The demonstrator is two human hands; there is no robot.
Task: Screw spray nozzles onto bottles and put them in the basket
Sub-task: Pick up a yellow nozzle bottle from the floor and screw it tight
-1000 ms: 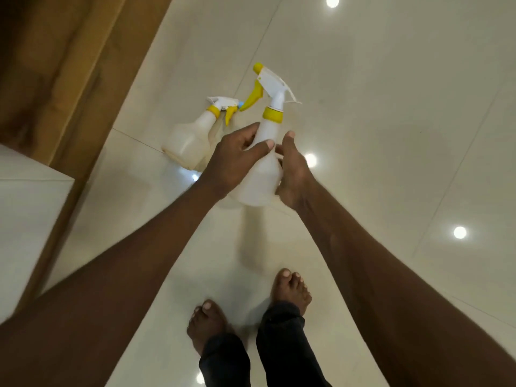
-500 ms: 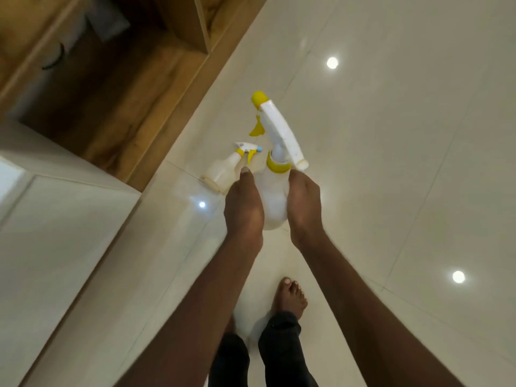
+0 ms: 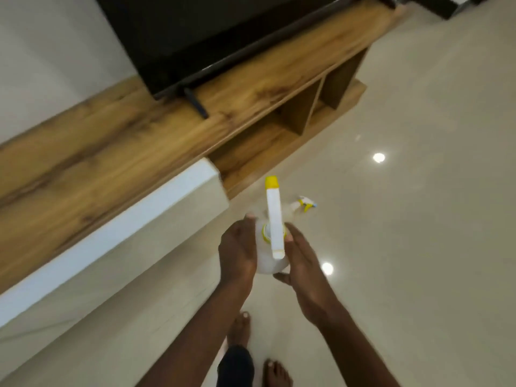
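A translucent white spray bottle [image 3: 269,261] with a white nozzle [image 3: 274,219] and yellow tip stands upright between my two hands, lifted above the floor. My left hand [image 3: 237,251] grips its left side, fingers wrapped round the body. My right hand [image 3: 303,263] holds its right side, fingertips near the yellow collar, thumb under the base. A second spray bottle [image 3: 303,205] with a yellow and white nozzle lies on the floor beyond, mostly hidden behind the held one. No basket is in view.
A long wooden TV cabinet [image 3: 139,143] with open shelves runs along the left, carrying a black television [image 3: 212,32]. A white ledge [image 3: 117,227] sits close on the left. Glossy beige floor tiles [image 3: 418,219] spread to the right. My bare feet [image 3: 257,350] show below.
The bottle has risen with both hands and now stands upright close to me. My view swung up and left, bringing the cabinet and television into sight. The floor bottle looks farther away.
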